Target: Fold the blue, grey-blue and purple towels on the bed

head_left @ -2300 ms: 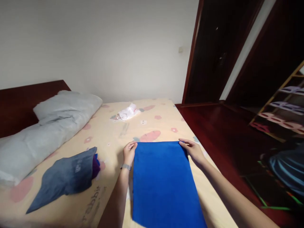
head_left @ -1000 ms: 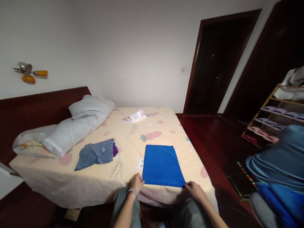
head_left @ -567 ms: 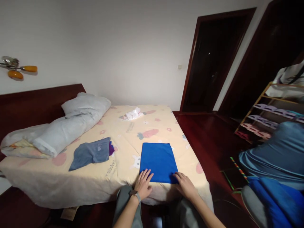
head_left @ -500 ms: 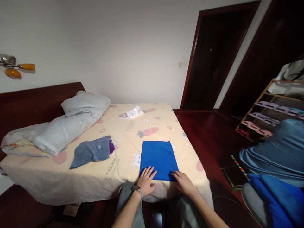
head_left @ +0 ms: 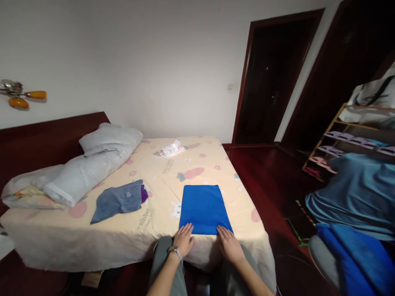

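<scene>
A blue cloth [head_left: 202, 207] lies flat in a near-rectangle at the front edge of the bed. My left hand [head_left: 184, 239], with a watch on its wrist, rests its fingertips on the cloth's near left corner. At the near right corner, my right hand [head_left: 230, 243] lies with fingers stretched over the edge. Both hands are open and hold nothing. To the left, a grey-blue cloth [head_left: 119, 200] is spread on the bed, with a bit of purple cloth [head_left: 144, 193] showing from under its right end.
The bed [head_left: 160, 176] has a pale yellow sheet with carrot prints. A white crumpled item [head_left: 173, 148] lies toward the wall, and a bundled grey quilt [head_left: 92, 166] by the headboard. On the right stand a shoe rack [head_left: 336, 123] and a heap of blue fabric [head_left: 354, 193].
My left hand has slid back toward the cloth's near left corner. My right hand has shifted slightly left, its fingers now straighter on the near edge. The view has turned a little.
</scene>
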{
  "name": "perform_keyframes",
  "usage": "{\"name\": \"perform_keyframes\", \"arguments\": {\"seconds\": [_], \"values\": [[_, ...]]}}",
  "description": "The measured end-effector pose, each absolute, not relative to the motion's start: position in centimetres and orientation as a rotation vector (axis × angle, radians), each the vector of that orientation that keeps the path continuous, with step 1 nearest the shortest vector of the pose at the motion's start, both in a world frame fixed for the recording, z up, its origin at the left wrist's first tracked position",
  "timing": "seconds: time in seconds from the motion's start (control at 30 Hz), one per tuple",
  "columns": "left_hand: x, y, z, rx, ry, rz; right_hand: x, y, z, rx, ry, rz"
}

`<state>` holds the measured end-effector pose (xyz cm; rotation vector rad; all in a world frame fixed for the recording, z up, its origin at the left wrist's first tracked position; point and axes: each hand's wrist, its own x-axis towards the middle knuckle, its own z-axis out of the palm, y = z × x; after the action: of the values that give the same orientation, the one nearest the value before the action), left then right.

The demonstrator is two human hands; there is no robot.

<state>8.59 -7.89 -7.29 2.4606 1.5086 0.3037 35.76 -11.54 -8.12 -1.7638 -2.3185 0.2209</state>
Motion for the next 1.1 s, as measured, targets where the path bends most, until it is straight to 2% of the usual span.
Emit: {"name": "perform_keyframes", "arguments": {"seconds": [0.17,0.43,0.87,1.1], "values": [[5.2,-8.4,-6.4,2.421,1.585,0.289,39.9,-12.3,-6.6,-1.825,-2.273,0.254],[5.2,-8.0,-7.1,2.284,1.643,0.263,39.6,-11.9,-6.6,-1.837,-2.192,0.324],[4.4,-7.4,-6.5,2.128,1.608,0.539,39.6,-13.5,-3.8,-1.515,-2.047,0.167],[4.0,-7.5,-6.7,2.135,1.608,0.656,39.9,-13.2,-3.3,-1.488,-1.992,0.142]]}}
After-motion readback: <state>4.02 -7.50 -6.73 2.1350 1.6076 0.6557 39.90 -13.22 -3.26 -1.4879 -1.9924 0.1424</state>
